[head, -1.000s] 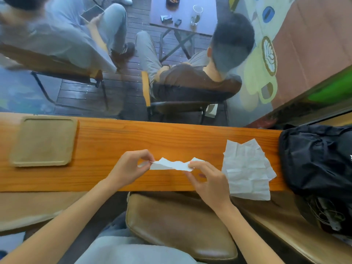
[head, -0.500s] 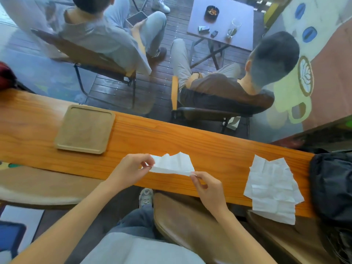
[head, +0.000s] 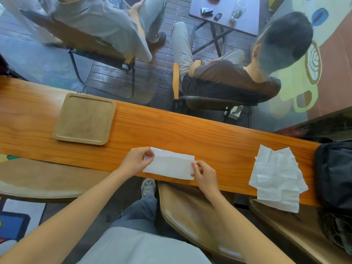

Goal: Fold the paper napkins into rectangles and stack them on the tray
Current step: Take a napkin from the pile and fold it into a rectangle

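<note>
A white paper napkin lies folded over into a long rectangle at the near edge of the wooden counter. My left hand pinches its left end and my right hand pinches its right end. A pile of unfolded, creased white napkins rests on the counter to the right, overhanging the near edge. The square beige tray sits on the counter to the left with nothing on it.
A black bag stands at the counter's right end beside the napkin pile. Brown stool seats sit below the counter's near edge. Beyond a glass pane behind the counter, two people sit on chairs near a small table.
The crumpled napkin held between both hands has been spread and folded into a flat rectangle on the counter. The view has shifted so the tray sits closer to centre.
</note>
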